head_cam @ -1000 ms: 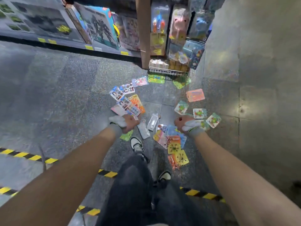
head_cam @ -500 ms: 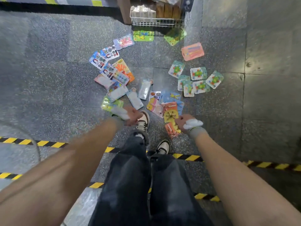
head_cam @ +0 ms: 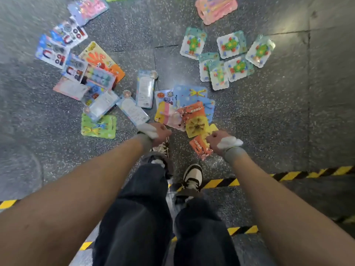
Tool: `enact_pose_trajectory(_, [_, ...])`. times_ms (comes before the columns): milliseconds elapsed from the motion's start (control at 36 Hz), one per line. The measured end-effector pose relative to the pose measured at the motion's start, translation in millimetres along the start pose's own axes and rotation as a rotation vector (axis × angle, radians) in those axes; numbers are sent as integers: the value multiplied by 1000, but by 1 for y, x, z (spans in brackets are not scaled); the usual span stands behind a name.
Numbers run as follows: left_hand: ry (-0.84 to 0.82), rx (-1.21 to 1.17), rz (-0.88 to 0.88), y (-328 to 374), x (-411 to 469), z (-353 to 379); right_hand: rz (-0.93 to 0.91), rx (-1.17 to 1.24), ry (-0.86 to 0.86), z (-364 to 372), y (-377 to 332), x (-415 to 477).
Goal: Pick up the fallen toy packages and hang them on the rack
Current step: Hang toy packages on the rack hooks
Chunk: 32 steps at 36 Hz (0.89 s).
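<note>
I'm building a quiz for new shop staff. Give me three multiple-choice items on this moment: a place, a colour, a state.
1. Where does the green package printed with a blue figure lie? A left of the left hand; B between the shoes; C in a basket.
2. What colours stripe the floor tape? A red and white; B yellow and black; C blue and green.
3. How is the pink package at the top edge? A hanging on a hook; B lying flat on the floor; C held in fingers.
Key: 1 A: it sits leftward of that hand. 2 B: yellow and black bars alternate. 3 B: it rests on the floor, untouched.
</note>
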<state>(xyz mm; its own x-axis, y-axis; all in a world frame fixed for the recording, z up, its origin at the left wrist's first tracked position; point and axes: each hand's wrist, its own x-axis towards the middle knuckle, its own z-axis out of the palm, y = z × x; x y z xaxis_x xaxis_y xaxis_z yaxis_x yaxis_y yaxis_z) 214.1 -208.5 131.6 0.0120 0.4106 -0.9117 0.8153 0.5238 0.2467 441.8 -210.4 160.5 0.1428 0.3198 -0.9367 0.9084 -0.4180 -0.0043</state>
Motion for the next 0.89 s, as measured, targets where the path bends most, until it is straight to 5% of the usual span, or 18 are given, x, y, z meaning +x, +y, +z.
enact_pose_trajectory(333, [134,-47,-1,29,170,23,67,97,39,10,3,133])
enact_pose_trajectory(694, [240,-134,-45,32,262,37,1,253,65,7,-1,246])
enact_pose_trajectory(889, [246,-269,-29,31,286,39,192,365,158,3,3,275])
